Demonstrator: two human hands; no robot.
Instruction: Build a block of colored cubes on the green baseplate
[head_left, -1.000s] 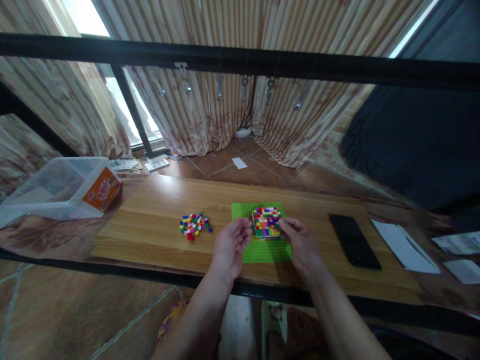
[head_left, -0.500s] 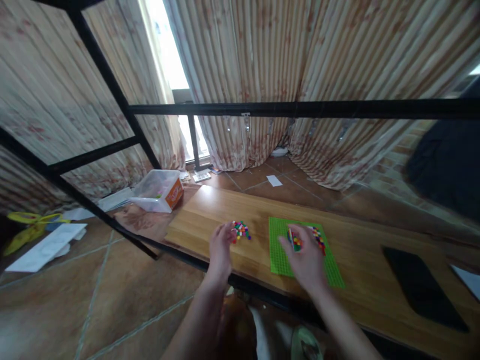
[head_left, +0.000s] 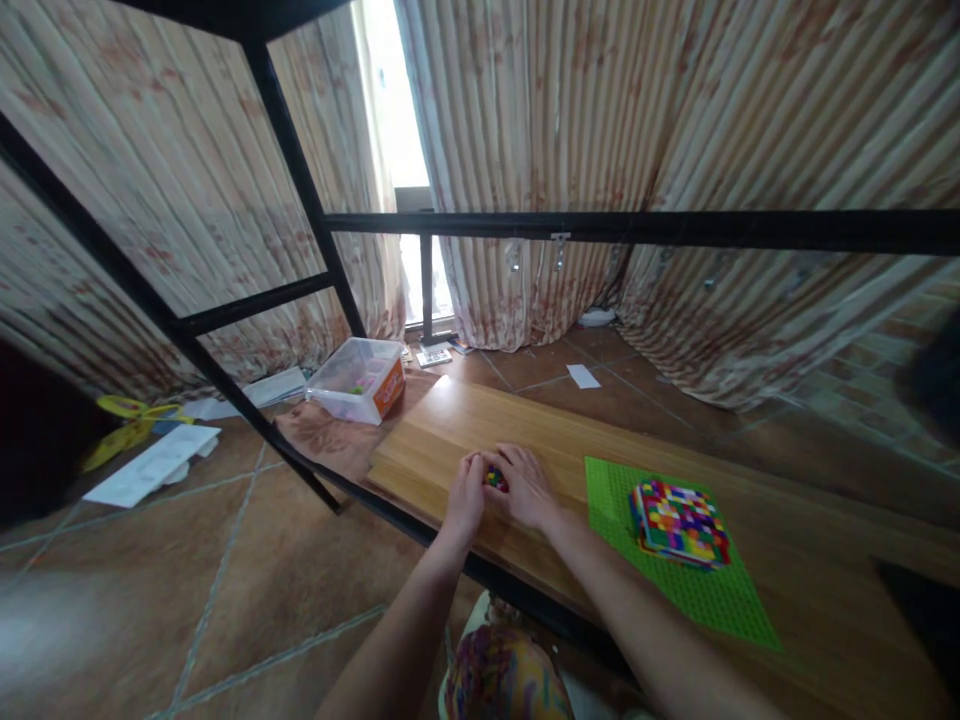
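A pile of small multicoloured toy bricks [head_left: 495, 478] lies on the wooden table between my hands. My left hand [head_left: 468, 490] curls along its left side, fingers pressed together. My right hand [head_left: 526, 487] wraps around the far and right sides, so both hands close on the pile and hide much of it. To the right, a green studded baseplate [head_left: 611, 500] carries a thick block [head_left: 681, 522] built from many coloured bricks. Neither hand touches that block.
The wooden table [head_left: 442, 415] has a dark flat panel [head_left: 919, 610] at its right. A clear plastic box [head_left: 349, 395] with an orange label stands on the floor beyond the left end. A black metal frame [head_left: 600, 225] crosses behind, before striped curtains [head_left: 510, 150].
My right hand has left the brick block on the baseplate and moved left to the loose pile. My left hand has closed in around the pile. The view has shifted left.
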